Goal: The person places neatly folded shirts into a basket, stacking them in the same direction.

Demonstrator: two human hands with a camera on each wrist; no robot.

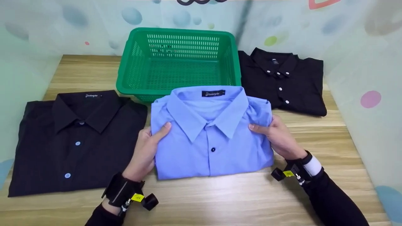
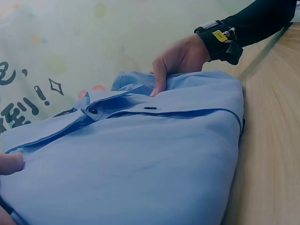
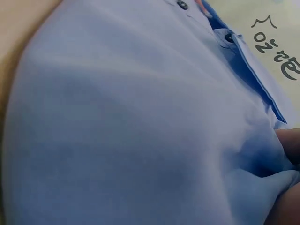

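Note:
A folded light blue shirt [image 1: 188,157] with a pointed collar and dark buttons is held between both hands, in front of the green basket. My left hand [image 1: 147,147] grips its left side, thumb on top and the other fingers hidden beneath. On the opposite side my right hand [image 1: 281,138] grips the shirt the same way, its thumb pressing on the front. The left wrist view shows the blue shirt [image 2: 140,164] close up, with the right hand [image 2: 180,61] across it. In the right wrist view, blue cloth [image 3: 117,117] bunches beside the thumb.
Behind the blue shirt stands a green plastic basket [image 1: 234,56] with slotted walls and nothing inside. A folded black shirt [image 1: 100,153] lies at the left, and another black shirt [image 1: 298,84] with white buttons lies at the back right. Patterned walls surround the wooden table [image 1: 220,201].

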